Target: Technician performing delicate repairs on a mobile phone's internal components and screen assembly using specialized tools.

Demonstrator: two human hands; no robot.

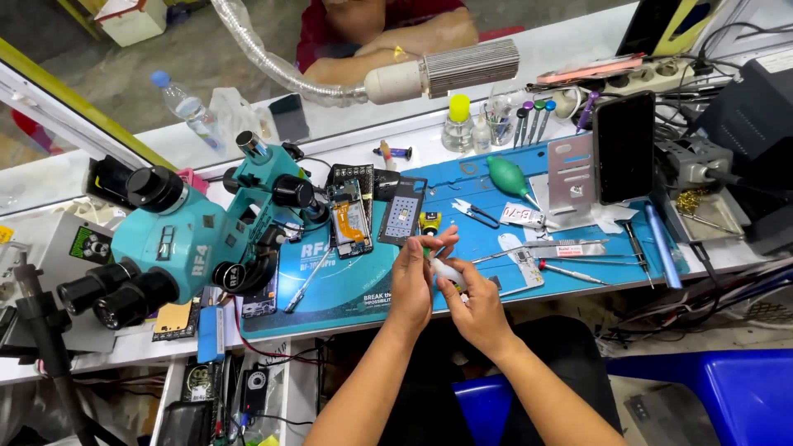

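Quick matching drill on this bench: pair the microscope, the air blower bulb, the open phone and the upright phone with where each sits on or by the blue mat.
Things:
1. microscope
2. blower bulb
3. open phone
4. upright phone

Places:
A. propped on a metal stand, right side
B. far edge of the mat, middle
C. left of the mat
D. flat on the mat by the microscope lens

Pairs: 1-C, 2-B, 3-D, 4-A

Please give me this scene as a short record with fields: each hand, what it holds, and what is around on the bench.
left hand: raised over the blue mat, fingers on a small white object
right hand: holds the same white object from below
left of hands: teal microscope
behind hands: opened phone, tweezers
right side: dark phone standing upright
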